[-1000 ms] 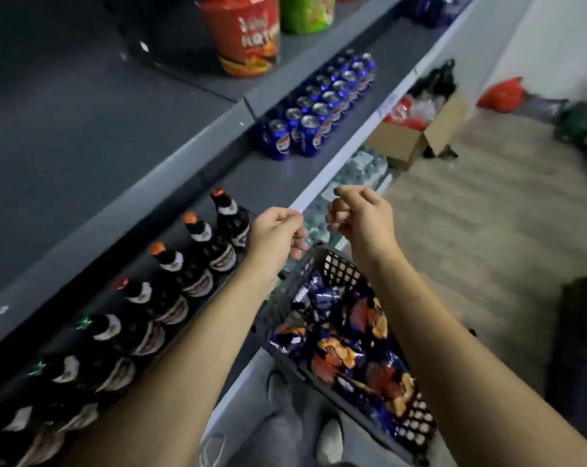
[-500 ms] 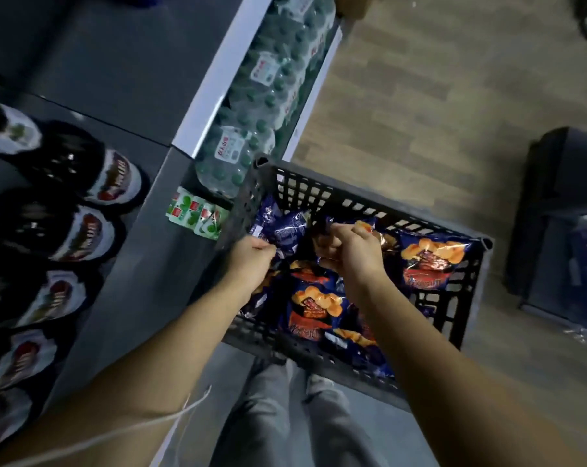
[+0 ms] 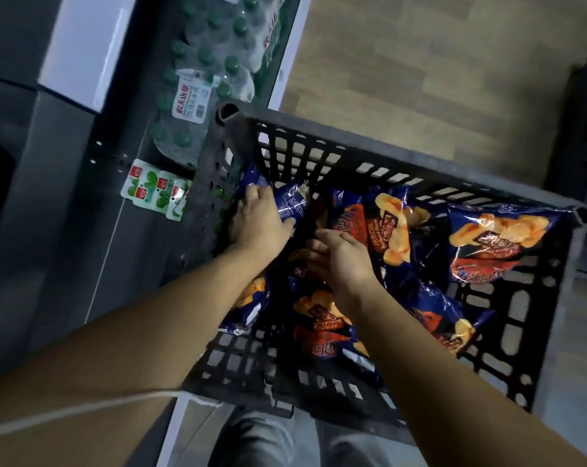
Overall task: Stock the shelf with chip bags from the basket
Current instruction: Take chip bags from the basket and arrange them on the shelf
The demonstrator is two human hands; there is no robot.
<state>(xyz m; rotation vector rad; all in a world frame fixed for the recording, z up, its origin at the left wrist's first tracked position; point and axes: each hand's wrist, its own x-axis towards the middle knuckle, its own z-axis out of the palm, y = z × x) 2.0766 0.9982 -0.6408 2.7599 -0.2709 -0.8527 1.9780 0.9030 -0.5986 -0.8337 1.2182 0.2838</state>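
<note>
We see glossy, crinkled film chip bags [image 3: 497, 237] in a matt dark plastic basket [image 3: 403, 156]. Beside it, we note clear shiny wrap [image 3: 244, 84] over plastic bottles [image 3: 205, 57] and a matt wood-grain floor [image 3: 420, 62].

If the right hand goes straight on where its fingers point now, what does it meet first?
The right hand would probably meet the left hand, which holds a blue chip bag in the basket; depth is unclear.

The dark slatted basket [image 3: 386, 146] holds several blue chip bags [image 3: 497, 237], lying overlapped on its bottom.
</note>
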